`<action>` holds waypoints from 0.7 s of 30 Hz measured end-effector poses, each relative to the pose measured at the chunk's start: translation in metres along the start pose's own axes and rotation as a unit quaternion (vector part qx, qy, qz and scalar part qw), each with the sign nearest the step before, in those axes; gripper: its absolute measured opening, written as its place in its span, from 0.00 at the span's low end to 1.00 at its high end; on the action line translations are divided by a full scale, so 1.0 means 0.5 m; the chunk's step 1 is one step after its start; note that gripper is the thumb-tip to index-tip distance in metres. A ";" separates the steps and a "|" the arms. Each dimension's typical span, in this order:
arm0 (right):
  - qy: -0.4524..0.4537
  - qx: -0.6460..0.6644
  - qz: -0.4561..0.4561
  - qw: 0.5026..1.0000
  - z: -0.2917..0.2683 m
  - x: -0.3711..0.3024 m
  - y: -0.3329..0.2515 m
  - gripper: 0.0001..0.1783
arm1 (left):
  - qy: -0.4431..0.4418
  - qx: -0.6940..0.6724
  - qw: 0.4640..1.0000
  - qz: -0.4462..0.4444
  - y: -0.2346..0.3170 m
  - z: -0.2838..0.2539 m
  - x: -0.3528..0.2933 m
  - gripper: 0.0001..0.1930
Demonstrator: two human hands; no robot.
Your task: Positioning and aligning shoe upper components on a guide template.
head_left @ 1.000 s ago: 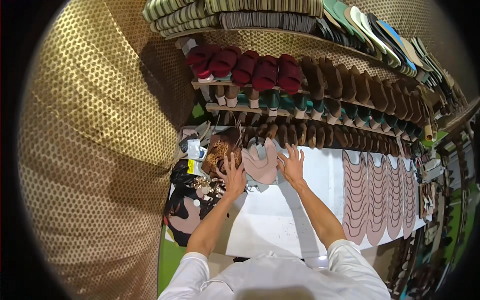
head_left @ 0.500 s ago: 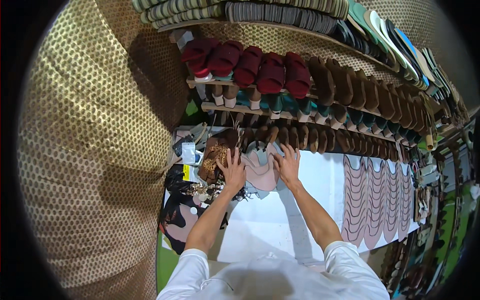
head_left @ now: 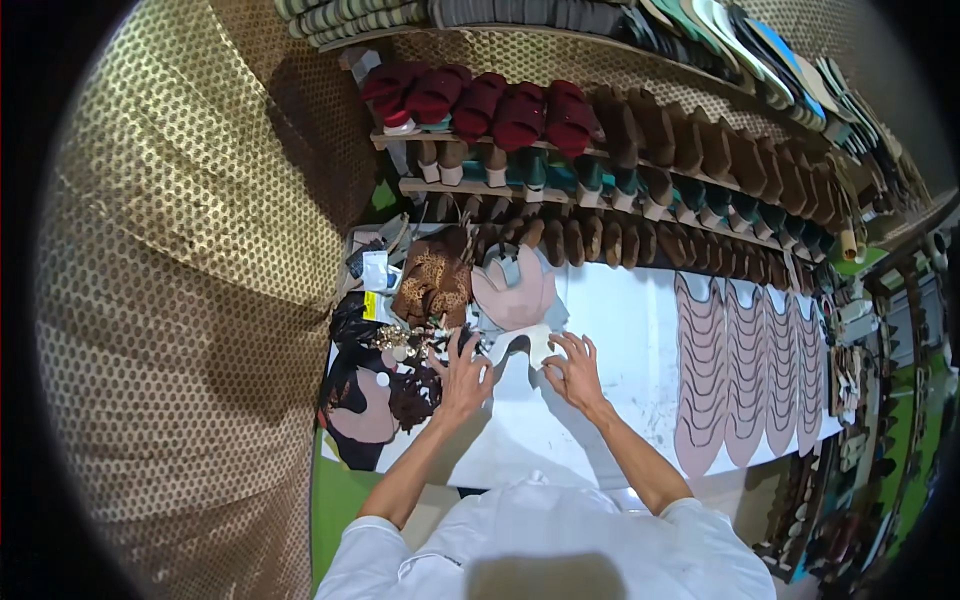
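Observation:
Between my two hands a pale, arch-shaped shoe-upper piece (head_left: 538, 343) is held just above the white tabletop. My left hand (head_left: 464, 382) is closed in a pinch at its left end, and my right hand (head_left: 575, 374) pinches its right end. Just beyond them lies a loose pile of pink cut upper pieces (head_left: 515, 301), with grey-blue pieces (head_left: 553, 312) showing at its edges. Left of the pile sits a brown and leopard-print bundle (head_left: 435, 285). Dark brown strips (head_left: 413, 398) lie close to my left hand.
Overlapping rows of pink curved pieces (head_left: 701, 380) cover the table's right side. Black and pink pieces (head_left: 366, 410) lie at the left edge, near a black plastic bag (head_left: 352, 322). Behind, shelves carry red slippers (head_left: 520, 115) and brown shoe lasts (head_left: 690, 150). A patterned curtain (head_left: 200, 300) hangs left.
My hands have left the pink pile and come nearer to me, now with the pale piece stretched between them. The view has shifted a little, so the shelves appear higher.

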State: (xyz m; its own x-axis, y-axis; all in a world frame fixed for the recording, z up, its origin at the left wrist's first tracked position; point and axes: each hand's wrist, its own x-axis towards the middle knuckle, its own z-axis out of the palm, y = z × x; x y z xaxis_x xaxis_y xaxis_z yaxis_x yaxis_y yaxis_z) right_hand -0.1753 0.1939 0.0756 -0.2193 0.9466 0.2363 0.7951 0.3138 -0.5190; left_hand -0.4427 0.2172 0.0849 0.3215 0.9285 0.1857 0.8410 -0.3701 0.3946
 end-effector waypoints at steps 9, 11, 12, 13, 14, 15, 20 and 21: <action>0.070 0.180 0.102 0.976 -0.145 -0.227 -0.035 0.06 | -0.187 -0.122 0.973 -0.065 0.164 -0.089 -0.105 0.07; 0.017 0.173 0.175 0.969 -0.154 -0.254 -0.018 0.07 | -0.221 -0.120 0.965 -0.074 0.180 -0.044 -0.114 0.08; 0.009 0.130 0.168 0.977 -0.146 -0.270 0.006 0.09 | -0.221 -0.106 0.967 -0.073 0.196 -0.017 -0.116 0.08; 0.012 0.129 0.170 0.977 -0.135 -0.277 0.031 0.09 | -0.222 -0.106 0.967 -0.070 0.207 0.009 -0.112 0.08; 0.021 0.116 0.186 0.976 -0.117 -0.288 0.066 0.10 | -0.250 -0.090 0.961 -0.072 0.221 0.036 -0.099 0.07; 0.030 0.103 0.201 0.974 -0.104 -0.295 0.096 0.11 | -0.277 -0.074 0.955 -0.076 0.236 0.060 -0.085 0.07; 0.048 0.074 0.244 0.966 -0.103 -0.285 0.178 0.13 | -0.195 -0.050 0.967 -0.159 0.258 0.158 -0.046 0.10; 0.057 0.081 0.252 0.963 -0.106 -0.279 0.178 0.14 | -0.195 -0.048 0.967 -0.157 0.249 0.177 -0.054 0.10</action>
State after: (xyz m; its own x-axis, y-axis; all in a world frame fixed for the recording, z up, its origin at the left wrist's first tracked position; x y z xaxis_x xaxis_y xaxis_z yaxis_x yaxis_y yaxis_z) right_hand -0.0441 0.0860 0.0398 0.2424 0.9702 0.0038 0.6840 -0.1681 -0.7099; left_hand -0.3083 0.1487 0.0493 0.2117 0.9293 -0.3027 0.8854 -0.0512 0.4620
